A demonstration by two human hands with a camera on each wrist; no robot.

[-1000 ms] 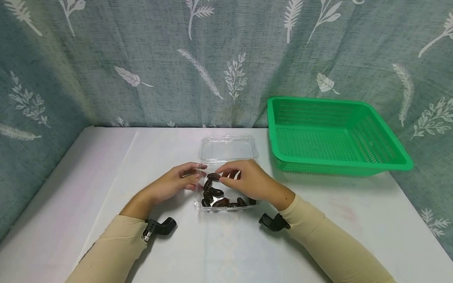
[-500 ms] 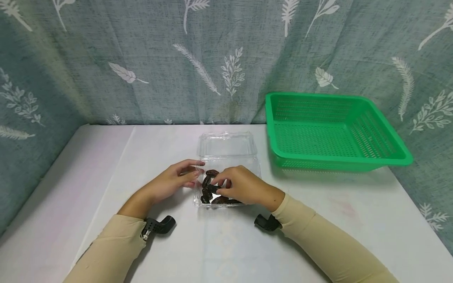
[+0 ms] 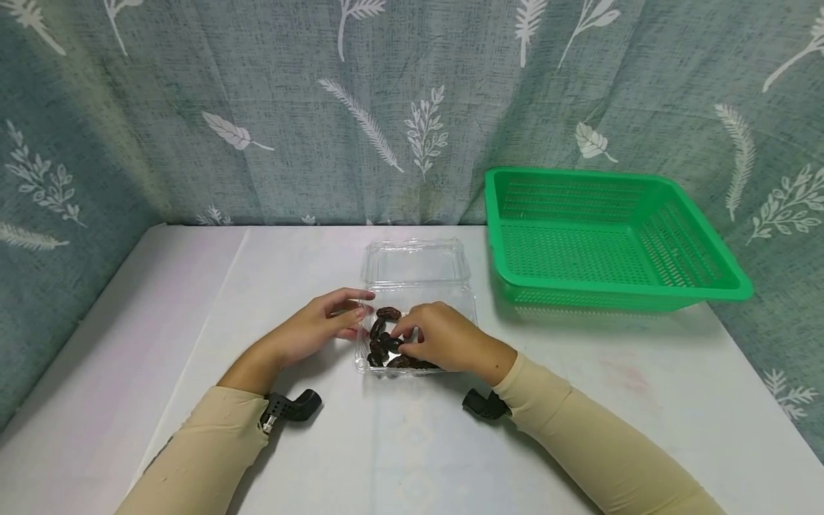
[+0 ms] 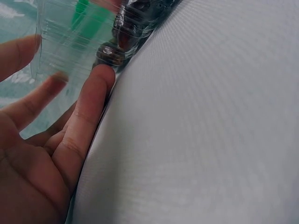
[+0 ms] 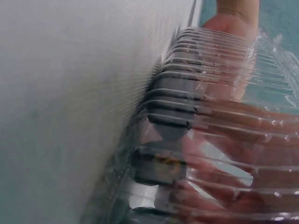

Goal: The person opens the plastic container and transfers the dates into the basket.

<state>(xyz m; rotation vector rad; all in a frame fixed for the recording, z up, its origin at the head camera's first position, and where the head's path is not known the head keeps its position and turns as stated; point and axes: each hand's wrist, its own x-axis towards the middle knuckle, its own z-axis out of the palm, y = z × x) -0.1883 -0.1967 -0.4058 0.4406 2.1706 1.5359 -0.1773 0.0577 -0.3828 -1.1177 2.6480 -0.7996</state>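
Note:
A clear plastic clamshell box (image 3: 444, 293) lies with its lid (image 3: 417, 262) folded back on the white table. Several dark brown dates (image 3: 388, 313) sit along its left and front sides. My right hand (image 3: 447, 336) reaches inside, thumb and fingers pinching a date (image 3: 394, 345) among the others on the left. Against the box's left side rests my left hand (image 3: 318, 325), its fingers spread and mostly straight. The left wrist view has a fingertip (image 4: 103, 74) at the clear wall, beside a date (image 4: 110, 54). Through the ribbed wall in the right wrist view, dates (image 5: 161, 165) show blurred.
A green perforated plastic basket (image 3: 618, 295) stands at the back right, behind and to the right of the box. The leaf-patterned curtain (image 3: 290, 143) borders the table's back and sides. A black wrist mount (image 3: 292, 406) juts from each sleeve.
My right hand has moved from the date at the back of the left group toward the front, to a date in the middle. The left hand stays at the box's side.

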